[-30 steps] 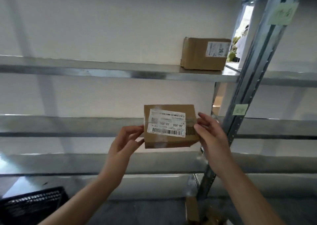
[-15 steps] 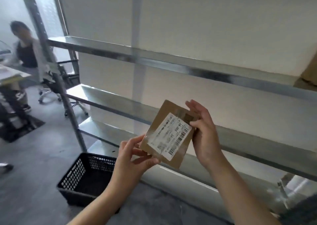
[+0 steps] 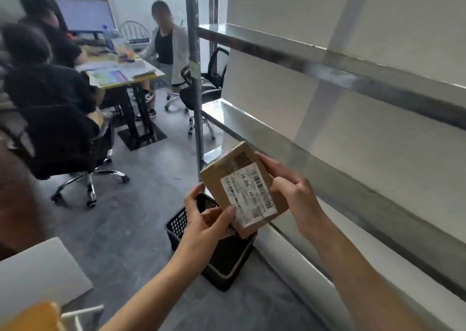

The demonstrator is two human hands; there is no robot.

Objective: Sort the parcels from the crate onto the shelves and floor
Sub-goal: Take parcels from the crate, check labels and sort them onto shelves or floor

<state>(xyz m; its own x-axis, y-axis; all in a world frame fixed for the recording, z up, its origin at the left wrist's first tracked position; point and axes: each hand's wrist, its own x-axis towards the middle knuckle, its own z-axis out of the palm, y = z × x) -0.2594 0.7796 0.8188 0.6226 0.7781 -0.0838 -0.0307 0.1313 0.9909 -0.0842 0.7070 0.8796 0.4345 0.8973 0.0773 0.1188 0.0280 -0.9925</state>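
Note:
A small brown cardboard parcel (image 3: 227,176) with a white barcode label is held tilted in front of me, above the black plastic crate (image 3: 219,260) on the floor. My left hand (image 3: 204,222) grips its lower left corner, thumb on the label. My right hand (image 3: 295,197) grips its right edge with curled fingers. The metal shelves (image 3: 340,75) run along the wall on the right. The crate's inside is mostly hidden behind my hands and the parcel.
A shelf upright (image 3: 195,78) stands just beyond the parcel. Several people sit on office chairs at a table (image 3: 121,70) at the left. A white surface (image 3: 37,275) and an orange object (image 3: 32,315) lie at the lower left. Grey floor (image 3: 138,204) lies between.
My view has swung left, away from the shelf with the other box, toward the people at the table. The parcel has turned in my hands and sits lower, over the crate.

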